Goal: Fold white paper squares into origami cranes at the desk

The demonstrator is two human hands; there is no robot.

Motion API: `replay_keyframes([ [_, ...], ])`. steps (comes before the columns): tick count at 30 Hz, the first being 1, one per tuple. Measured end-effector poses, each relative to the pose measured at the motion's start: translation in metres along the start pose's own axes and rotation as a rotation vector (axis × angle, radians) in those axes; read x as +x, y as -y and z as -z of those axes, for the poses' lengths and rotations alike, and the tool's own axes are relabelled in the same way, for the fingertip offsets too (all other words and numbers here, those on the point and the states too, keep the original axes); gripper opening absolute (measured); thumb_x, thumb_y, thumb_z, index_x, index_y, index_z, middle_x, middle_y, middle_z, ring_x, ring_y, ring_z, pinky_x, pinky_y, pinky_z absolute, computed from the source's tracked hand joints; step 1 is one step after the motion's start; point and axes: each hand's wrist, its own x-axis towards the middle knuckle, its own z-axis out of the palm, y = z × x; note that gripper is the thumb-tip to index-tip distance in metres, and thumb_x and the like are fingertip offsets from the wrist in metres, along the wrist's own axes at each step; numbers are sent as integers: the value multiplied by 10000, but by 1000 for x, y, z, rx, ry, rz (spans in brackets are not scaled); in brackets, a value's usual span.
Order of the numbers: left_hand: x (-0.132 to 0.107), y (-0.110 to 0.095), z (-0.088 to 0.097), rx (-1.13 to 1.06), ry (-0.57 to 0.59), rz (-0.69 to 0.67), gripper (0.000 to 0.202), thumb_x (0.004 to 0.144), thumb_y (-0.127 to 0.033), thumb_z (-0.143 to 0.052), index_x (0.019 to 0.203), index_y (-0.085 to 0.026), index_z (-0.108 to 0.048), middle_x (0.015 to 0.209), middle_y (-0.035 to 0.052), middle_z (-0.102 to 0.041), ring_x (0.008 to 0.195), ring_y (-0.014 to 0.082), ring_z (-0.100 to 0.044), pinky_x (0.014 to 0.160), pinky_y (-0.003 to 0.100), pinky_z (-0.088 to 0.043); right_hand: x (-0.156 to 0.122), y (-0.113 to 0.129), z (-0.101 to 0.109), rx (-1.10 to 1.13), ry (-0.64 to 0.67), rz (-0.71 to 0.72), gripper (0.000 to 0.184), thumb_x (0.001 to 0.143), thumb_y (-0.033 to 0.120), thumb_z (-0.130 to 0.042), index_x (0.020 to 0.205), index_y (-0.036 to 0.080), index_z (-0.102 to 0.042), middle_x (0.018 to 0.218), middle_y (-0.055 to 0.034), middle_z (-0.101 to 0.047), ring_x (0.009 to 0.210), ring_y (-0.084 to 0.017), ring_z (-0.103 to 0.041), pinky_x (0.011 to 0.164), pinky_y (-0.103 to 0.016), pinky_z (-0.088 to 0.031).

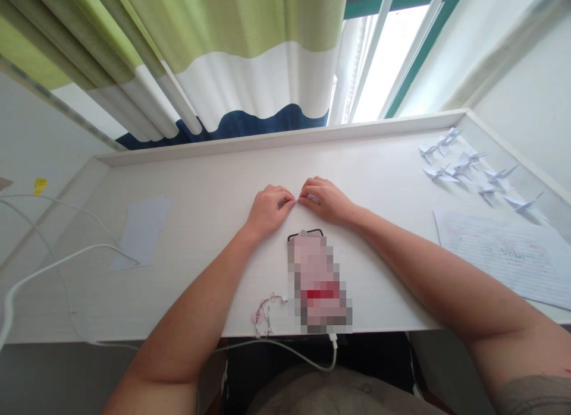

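Observation:
My left hand (269, 207) and my right hand (325, 199) rest on the white desk (205, 225), fingertips meeting at the middle. Both are curled and pinch a small piece of white paper (298, 199), of which only a sliver shows between the fingers. Just in front of my hands lies a phone (317, 281) plugged into a white cable (289, 351).
Several folded paper cranes (473, 168) sit at the far right of the desk, beside a written sheet (504, 251). A stack of small white paper squares (143, 228) lies at the left. A white cable (53, 266) runs along the left. A small bracelet (264, 314) lies near the front edge. Curtains hang behind.

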Motion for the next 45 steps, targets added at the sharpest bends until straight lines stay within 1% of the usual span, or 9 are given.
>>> replay_keyframes([
  [4,1,-4,-2,-78,-29,125,135,901,-230,-689,788,-251,-760,974,37,-808,1041,252,-680,975,419,-559,5,0,-3,58,-43,-73,147,937,279,-664,818,226,-732,1025,-96,-732,1014,-290,-624,965,-474,-490],
  [8,1,-6,-2,-106,-42,181,135,881,-195,-690,766,-238,-747,963,42,-806,1031,246,-685,969,408,-559,9,1,-3,108,-68,-142,72,863,232,-729,793,222,-746,1022,-96,-737,1033,-296,-637,973,-480,-508],
  [12,1,-7,-2,-118,-40,182,123,893,-225,-706,775,-233,-739,981,54,-803,1048,252,-684,972,413,-557,10,4,0,146,-65,-160,75,849,240,-745,778,222,-764,1002,-88,-739,1043,-294,-647,977,-480,-517],
  [18,0,-10,-2,-119,-51,212,192,851,-170,-715,679,-229,-651,992,57,-797,1061,254,-688,1021,434,-546,10,4,1,171,-66,-177,46,827,237,-771,788,219,-788,1032,-98,-748,1054,-301,-664,988,-492,-533],
  [24,-3,-7,0,-140,-26,211,141,836,-184,-740,716,-236,-689,1046,51,-809,1078,255,-693,1023,440,-556,10,3,2,211,-67,-154,127,890,262,-709,812,223,-801,1030,-105,-764,1022,-287,-692,1015,-504,-537],
  [28,-5,-5,0,-154,-35,204,132,840,-209,-750,718,-237,-709,1050,51,-813,1049,254,-700,1020,440,-565,6,5,5,260,-60,-124,150,911,298,-693,839,240,-811,1095,-97,-778,1074,-288,-696,1056,-515,-528],
  [33,-5,-5,0,-153,-37,209,54,849,-198,-747,814,-236,-761,1036,52,-810,1053,249,-699,1015,424,-566,5,4,4,193,-2,-88,144,907,300,-682,847,258,-806,1128,-79,-784,1119,-298,-685,1080,-535,-517],
  [38,-3,-5,-2,-113,-25,186,177,940,-251,-676,783,-235,-754,1046,60,-812,1080,258,-688,1006,438,-556,7,2,2,171,7,-109,148,917,332,-688,833,257,-782,1140,-80,-782,1125,-306,-678,1066,-546,-518],
  [45,-2,-6,-6,-1,-61,139,156,925,-242,-665,776,-233,-706,980,57,-801,1060,267,-679,994,453,-548,9,4,1,118,-12,-126,132,888,299,-695,792,245,-769,1109,-81,-775,1099,-311,-672,1040,-546,-510],
])
